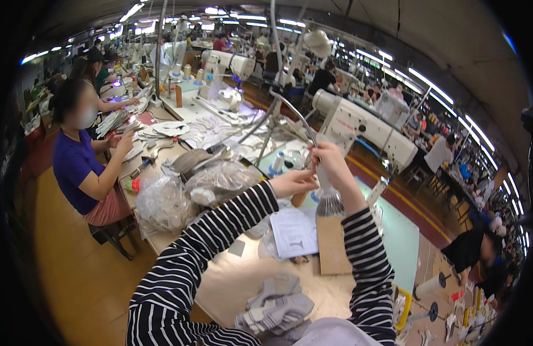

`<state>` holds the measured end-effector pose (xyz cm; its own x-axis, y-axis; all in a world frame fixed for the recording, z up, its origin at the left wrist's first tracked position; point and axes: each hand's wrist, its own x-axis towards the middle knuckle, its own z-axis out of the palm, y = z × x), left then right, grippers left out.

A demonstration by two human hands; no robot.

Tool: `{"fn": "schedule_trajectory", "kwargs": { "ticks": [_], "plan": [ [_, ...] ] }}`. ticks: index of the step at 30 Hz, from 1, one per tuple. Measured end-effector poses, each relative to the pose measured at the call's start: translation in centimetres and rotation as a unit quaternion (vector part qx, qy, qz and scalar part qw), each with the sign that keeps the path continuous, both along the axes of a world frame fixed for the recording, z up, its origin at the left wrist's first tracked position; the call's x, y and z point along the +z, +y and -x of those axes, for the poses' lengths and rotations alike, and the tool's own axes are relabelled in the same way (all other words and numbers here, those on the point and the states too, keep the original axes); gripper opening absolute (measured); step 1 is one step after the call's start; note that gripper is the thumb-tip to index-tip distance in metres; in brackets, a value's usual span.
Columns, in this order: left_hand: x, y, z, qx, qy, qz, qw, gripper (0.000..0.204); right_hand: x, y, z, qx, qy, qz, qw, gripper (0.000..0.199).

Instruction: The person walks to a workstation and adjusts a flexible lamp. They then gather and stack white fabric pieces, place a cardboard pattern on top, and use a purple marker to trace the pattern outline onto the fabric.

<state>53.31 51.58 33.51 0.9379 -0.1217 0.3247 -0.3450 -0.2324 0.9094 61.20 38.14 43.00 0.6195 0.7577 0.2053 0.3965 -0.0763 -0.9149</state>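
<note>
My right hand [332, 164] is raised over the table with its fingers closed at the lower end of a curved grey gooseneck tube [300, 114]. Close beside it on the left, my left hand [295, 182] has its fingertips pinched together; what they hold, if anything, is too small to make out. Just below my right hand stands a pale, cone-shaped thing with a dark streaked lower part [330, 204], partly hidden by the wrist. A brown board [334, 247] and a printed white sheet [293, 232] lie under my forearms. Nearer me is a pile of grey-white cut pieces [278, 304].
A white sewing machine [364, 128] stands at the far right of my hands. Clear plastic bags of parts [162, 203] and a hammer [142, 166] lie to the left. A masked co-worker in purple [82, 157] sits there, handling pieces. A thread cone [430, 286] is at right.
</note>
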Motion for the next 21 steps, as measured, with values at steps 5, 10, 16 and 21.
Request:
{"fn": "schedule_trajectory", "kwargs": {
  "ticks": [5, 10, 16, 21],
  "plan": [
    [6.3, 11.3, -1.3, 0.396, -0.308, -0.19, 0.844, 0.052, -0.5, 0.4, 0.9, -0.08, 0.012, -0.052, 0.995, 0.02],
    [9.6, 15.3, -5.8, 0.387, -0.173, -0.362, 0.83, 0.04, 0.8, 2.4, 1.6, -0.016, 0.125, -0.02, 0.992, 0.022],
    [10.1, 15.0, -8.8, 0.442, -0.327, -0.289, 0.784, 0.055, -2.0, 5.1, 2.6, -0.155, -0.041, -0.111, 0.981, 0.038],
    [11.4, 15.9, -9.1, 0.46, -0.223, -0.29, 0.809, 0.053, -0.7, 6.3, 1.2, -0.167, -0.152, -0.187, 0.956, 0.041]
  ]
}}
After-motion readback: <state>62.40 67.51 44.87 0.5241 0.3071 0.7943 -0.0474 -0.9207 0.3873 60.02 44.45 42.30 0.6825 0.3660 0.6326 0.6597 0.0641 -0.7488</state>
